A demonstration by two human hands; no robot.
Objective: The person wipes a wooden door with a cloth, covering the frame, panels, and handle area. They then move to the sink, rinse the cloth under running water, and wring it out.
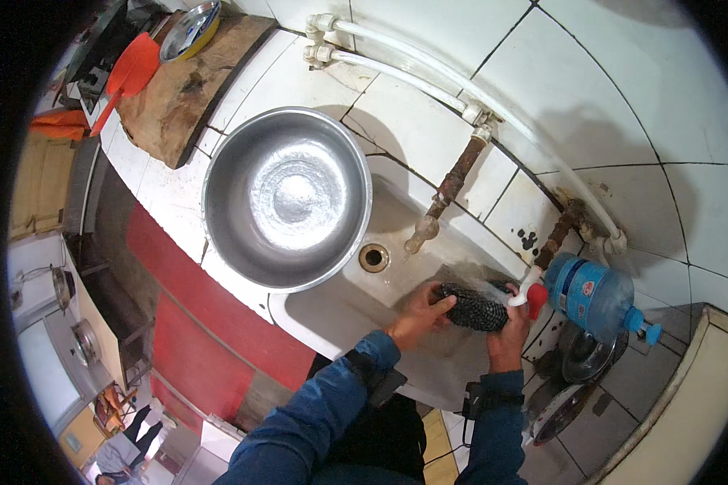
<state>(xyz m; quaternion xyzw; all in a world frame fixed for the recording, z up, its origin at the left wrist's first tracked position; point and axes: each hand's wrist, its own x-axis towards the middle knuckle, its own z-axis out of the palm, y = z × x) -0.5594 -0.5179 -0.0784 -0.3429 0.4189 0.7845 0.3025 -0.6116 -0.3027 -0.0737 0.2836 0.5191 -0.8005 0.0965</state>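
Observation:
Both my hands hold a dark, textured item [477, 308] over the white sink [424, 357]; its exact kind I cannot tell. My left hand [421, 315] grips its left end, with fingers and thumb bent around it. My right hand [511, 330] holds the other end, just below the white tap with a red handle [532, 296]. Water appears to run from this tap onto the item. A large metal basin [291, 200] rests over the sink's left part and the tiled counter, with nothing seen in it. The drain [374, 258] shows beside the basin.
A rusty pipe with a second tap [446, 194] reaches over the sink. A blue-labelled plastic bottle [588, 297] lies right of the running tap, near stacked pots [585, 357]. A wooden board [182, 91] holds a red scoop [134, 63] and a bowl. Another person [124, 451] is far lower left.

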